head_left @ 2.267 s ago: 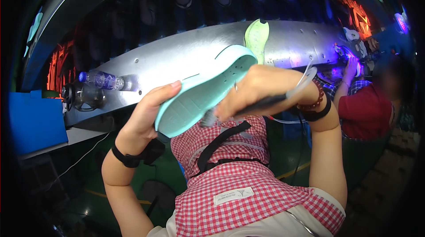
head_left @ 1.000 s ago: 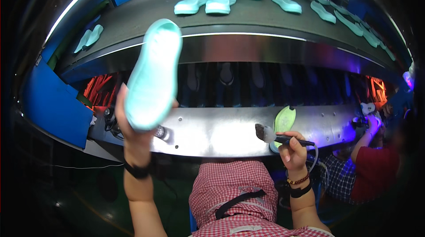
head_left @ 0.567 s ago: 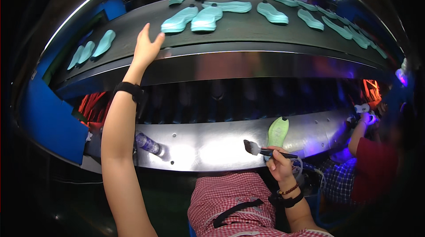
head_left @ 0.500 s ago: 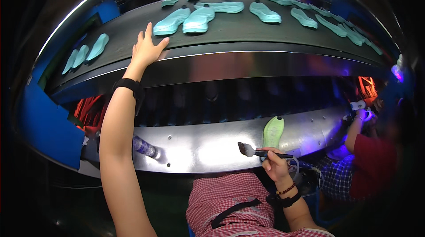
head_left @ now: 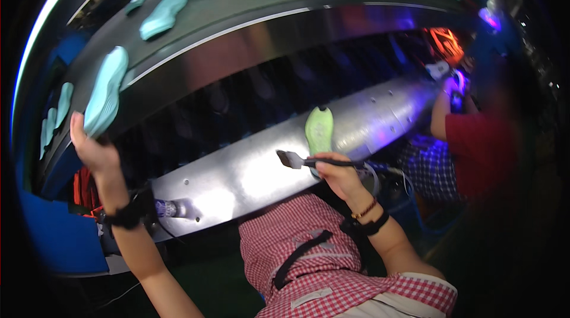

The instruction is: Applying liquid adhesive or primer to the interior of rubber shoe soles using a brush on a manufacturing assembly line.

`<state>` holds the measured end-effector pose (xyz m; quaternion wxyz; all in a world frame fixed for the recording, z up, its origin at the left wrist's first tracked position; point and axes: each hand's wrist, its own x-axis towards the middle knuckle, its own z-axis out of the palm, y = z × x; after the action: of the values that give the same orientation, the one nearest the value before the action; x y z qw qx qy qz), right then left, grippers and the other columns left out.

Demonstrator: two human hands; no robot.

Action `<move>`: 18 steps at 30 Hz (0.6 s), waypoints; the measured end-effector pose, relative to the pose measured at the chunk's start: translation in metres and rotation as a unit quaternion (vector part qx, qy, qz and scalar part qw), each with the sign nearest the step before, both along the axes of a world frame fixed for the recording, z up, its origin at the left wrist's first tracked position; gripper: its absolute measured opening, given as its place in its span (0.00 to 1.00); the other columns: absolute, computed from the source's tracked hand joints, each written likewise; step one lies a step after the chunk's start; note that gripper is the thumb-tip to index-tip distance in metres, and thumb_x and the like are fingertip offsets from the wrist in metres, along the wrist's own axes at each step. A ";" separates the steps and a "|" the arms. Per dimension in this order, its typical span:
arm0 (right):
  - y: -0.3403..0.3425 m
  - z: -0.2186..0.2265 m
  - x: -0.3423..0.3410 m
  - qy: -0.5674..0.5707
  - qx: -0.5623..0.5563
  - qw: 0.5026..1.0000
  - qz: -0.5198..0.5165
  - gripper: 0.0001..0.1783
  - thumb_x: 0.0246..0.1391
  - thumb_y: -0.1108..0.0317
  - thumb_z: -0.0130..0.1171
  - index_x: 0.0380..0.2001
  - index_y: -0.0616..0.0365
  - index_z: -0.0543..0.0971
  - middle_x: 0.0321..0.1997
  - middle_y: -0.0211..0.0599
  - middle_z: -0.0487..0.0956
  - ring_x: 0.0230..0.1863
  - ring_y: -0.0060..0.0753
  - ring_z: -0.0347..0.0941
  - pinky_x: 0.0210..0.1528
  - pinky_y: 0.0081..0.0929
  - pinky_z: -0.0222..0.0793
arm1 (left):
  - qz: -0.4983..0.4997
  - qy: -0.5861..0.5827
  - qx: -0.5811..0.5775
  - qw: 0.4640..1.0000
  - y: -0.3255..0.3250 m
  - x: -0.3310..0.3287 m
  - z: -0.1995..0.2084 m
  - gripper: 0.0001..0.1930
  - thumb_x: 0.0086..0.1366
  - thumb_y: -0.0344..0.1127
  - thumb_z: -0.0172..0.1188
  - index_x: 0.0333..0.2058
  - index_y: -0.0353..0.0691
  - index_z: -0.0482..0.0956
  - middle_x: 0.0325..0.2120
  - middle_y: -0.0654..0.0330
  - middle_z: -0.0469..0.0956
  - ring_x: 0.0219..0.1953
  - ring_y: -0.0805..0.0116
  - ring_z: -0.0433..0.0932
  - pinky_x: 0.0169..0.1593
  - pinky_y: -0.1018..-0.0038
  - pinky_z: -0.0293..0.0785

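My left hand (head_left: 97,153) is closed round the near end of a teal shoe sole (head_left: 107,89), which it holds tilted up at the front edge of the dark conveyor belt (head_left: 231,9). Motion blurs the sole and fingers a little. My right hand (head_left: 337,176) grips the dark handle of a flat brush (head_left: 292,160), its bristles pointing left over the metal shelf (head_left: 231,184). Just behind the brush lies a pale green sole (head_left: 319,128) with a dark tip at its far end, partly covered by my right hand.
Several teal soles (head_left: 163,15) lie on the belt. A purple-and-clear bottle (head_left: 168,208) is on the shelf by my left wrist. Orange-lit openings (head_left: 445,45) glow below the belt. To the right sits a co-worker in a red top (head_left: 484,146), hands near a white object.
My left hand, spread open over the belt before, has taken hold of a teal sole and drawn it toward me. The view has turned. My right hand still holds the brush.
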<state>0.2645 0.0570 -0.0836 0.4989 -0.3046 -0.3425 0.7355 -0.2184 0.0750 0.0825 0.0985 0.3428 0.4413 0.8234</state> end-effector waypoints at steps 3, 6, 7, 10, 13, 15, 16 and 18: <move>0.003 0.000 0.000 0.036 0.015 0.999 -0.002 0.13 0.51 0.78 0.55 0.42 0.66 0.75 0.41 0.42 0.78 0.37 0.22 0.71 0.40 0.19 0.66 | -0.253 -0.209 -0.062 0.943 -0.059 0.023 -0.031 0.22 0.64 0.35 0.48 0.54 0.28 0.62 0.46 0.46 0.71 0.49 0.55 0.72 0.56 0.61 0.67; 0.005 0.004 -0.005 0.038 0.007 0.999 0.014 0.12 0.51 0.77 0.55 0.40 0.65 0.76 0.40 0.40 0.78 0.35 0.21 0.70 0.40 0.19 0.65 | -0.328 -0.176 -0.030 0.928 -0.106 0.069 -0.086 0.33 0.61 0.48 0.51 0.57 0.29 0.57 0.49 0.44 0.69 0.50 0.49 0.71 0.57 0.58 0.66; 0.004 0.006 -0.009 0.052 -0.007 0.998 0.019 0.13 0.48 0.77 0.58 0.40 0.66 0.77 0.37 0.36 0.78 0.34 0.18 0.69 0.38 0.15 0.63 | -0.411 -0.148 -0.016 0.899 -0.112 0.086 -0.108 0.36 0.60 0.53 0.51 0.58 0.30 0.56 0.49 0.44 0.68 0.51 0.47 0.70 0.58 0.56 0.65; 0.002 0.008 -0.022 0.040 -0.015 0.998 0.049 0.14 0.47 0.77 0.60 0.40 0.66 0.78 0.37 0.36 0.79 0.35 0.19 0.70 0.39 0.16 0.65 | -0.563 -0.294 -0.068 0.769 -0.124 0.147 -0.166 0.43 0.57 0.64 0.50 0.59 0.35 0.56 0.52 0.43 0.65 0.52 0.44 0.68 0.59 0.52 0.61; -0.004 0.011 -0.043 -0.005 0.017 0.992 0.127 0.12 0.49 0.79 0.56 0.40 0.66 0.77 0.39 0.43 0.79 0.38 0.25 0.74 0.44 0.21 0.68 | -0.516 -0.340 -0.118 0.778 -0.130 0.209 -0.196 0.42 0.57 0.69 0.45 0.60 0.41 0.57 0.53 0.45 0.65 0.51 0.45 0.69 0.57 0.51 0.62; -0.008 0.012 -0.056 -0.059 0.073 0.981 0.167 0.12 0.48 0.75 0.61 0.38 0.66 0.79 0.35 0.37 0.80 0.36 0.22 0.74 0.42 0.17 0.70 | -0.471 -0.510 -0.026 0.719 -0.130 0.240 -0.203 0.41 0.58 0.70 0.41 0.60 0.44 0.59 0.52 0.43 0.67 0.49 0.44 0.71 0.53 0.49 0.66; -0.007 0.013 -0.061 -0.086 0.054 0.982 0.161 0.12 0.48 0.75 0.61 0.38 0.66 0.79 0.35 0.38 0.80 0.37 0.22 0.75 0.42 0.18 0.70 | -0.478 -0.500 -0.029 0.721 -0.129 0.247 -0.203 0.41 0.58 0.71 0.38 0.60 0.45 0.59 0.52 0.44 0.67 0.48 0.43 0.71 0.52 0.49 0.67; -0.002 0.015 -0.069 -0.085 0.071 0.981 0.161 0.12 0.47 0.76 0.61 0.38 0.67 0.78 0.35 0.39 0.80 0.37 0.23 0.75 0.42 0.18 0.70 | -0.518 -0.453 -0.039 0.724 -0.127 0.256 -0.199 0.42 0.58 0.73 0.30 0.59 0.46 0.59 0.51 0.47 0.69 0.48 0.45 0.71 0.52 0.51 0.67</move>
<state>0.1960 0.0546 -0.0683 0.3636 -0.2706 -0.4797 0.7513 0.0378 -0.0521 -0.1163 0.7116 0.0998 0.1292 0.6834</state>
